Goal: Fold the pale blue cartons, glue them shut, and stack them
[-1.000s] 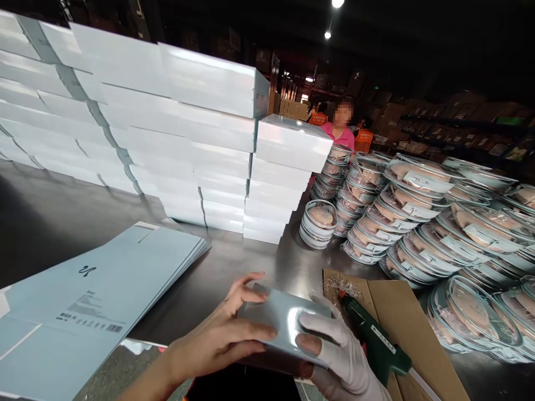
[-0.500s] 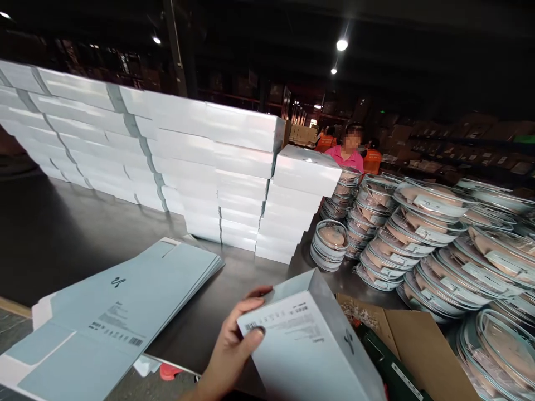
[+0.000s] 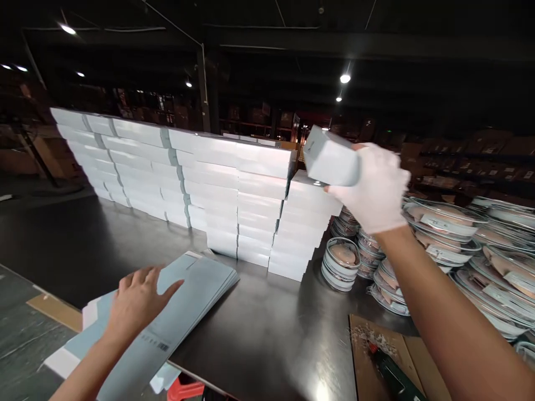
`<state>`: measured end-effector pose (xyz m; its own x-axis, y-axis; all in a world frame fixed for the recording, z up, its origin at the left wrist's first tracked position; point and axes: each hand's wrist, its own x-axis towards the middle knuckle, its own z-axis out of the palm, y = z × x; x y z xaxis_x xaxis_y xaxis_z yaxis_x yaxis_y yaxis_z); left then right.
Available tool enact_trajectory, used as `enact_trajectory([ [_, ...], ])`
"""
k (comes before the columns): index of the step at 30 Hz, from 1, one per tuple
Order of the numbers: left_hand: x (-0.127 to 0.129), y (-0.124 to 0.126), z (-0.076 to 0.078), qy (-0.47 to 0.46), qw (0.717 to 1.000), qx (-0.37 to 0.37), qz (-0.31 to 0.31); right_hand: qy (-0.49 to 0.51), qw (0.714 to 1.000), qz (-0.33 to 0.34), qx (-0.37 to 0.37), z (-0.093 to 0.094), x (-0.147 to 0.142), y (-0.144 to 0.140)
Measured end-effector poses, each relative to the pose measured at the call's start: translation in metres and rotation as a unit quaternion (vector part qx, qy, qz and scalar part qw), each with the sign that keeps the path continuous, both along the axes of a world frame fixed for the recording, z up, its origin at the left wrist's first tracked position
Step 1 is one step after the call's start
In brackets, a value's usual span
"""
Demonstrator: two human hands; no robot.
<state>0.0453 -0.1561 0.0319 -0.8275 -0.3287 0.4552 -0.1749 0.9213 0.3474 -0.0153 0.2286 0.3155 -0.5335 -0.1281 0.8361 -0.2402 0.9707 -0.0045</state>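
Note:
My right hand [image 3: 374,186], in a white glove, is raised at the right end of the stacked boxes. It grips a pale blue-white folded box [image 3: 330,157], tilted and slightly blurred above the lower end column. My bare left hand [image 3: 140,295] is at the lower left, thumb apart from the fingers and nothing in its grasp. Under it lies a pile of flat, light-blue box blanks [image 3: 196,287] with printing. Whether the left fingers touch the top blank, I cannot tell. A long wall of closed white boxes [image 3: 217,178] stands several layers high along the table.
Stacks of round, wrapped containers [image 3: 447,228] crowd the right side, with a shorter stack [image 3: 340,262] nearer. A dark green tool [image 3: 397,376] lies on brown cardboard [image 3: 359,348] at the metal table's [image 3: 259,328] front right. Red plastic [image 3: 184,389] shows below the edge.
The box has gone from my left hand, low in front, to my gloved right hand, up by the stack's end. My left hand has moved left over the blanks and opened.

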Motion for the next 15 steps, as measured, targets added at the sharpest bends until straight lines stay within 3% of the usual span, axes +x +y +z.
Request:
enact_trajectory([
  [3,-0.008,-0.011,-0.009,-0.068,0.995,-0.008,0.078,-0.090,0.993,-0.006,0.082,0.006,-0.027,-0.030],
  [6,-0.016,-0.014,-0.015,-0.124,0.985,0.000,0.120,-0.026,0.996,0.065,0.058,-0.015,-0.001,-0.032],
  [10,-0.014,-0.019,0.002,-0.137,0.977,0.015,0.163,0.082,0.971,0.212,0.076,-0.067,0.078,-0.006],
  [14,0.019,-0.005,0.033,-0.071,0.979,0.009,0.189,0.097,0.963,0.168,0.186,-0.127,0.130,0.002],
  [15,0.031,0.005,0.038,-0.026,0.986,-0.022,0.166,0.094,0.965,0.150,0.193,-0.141,0.136,-0.001],
])
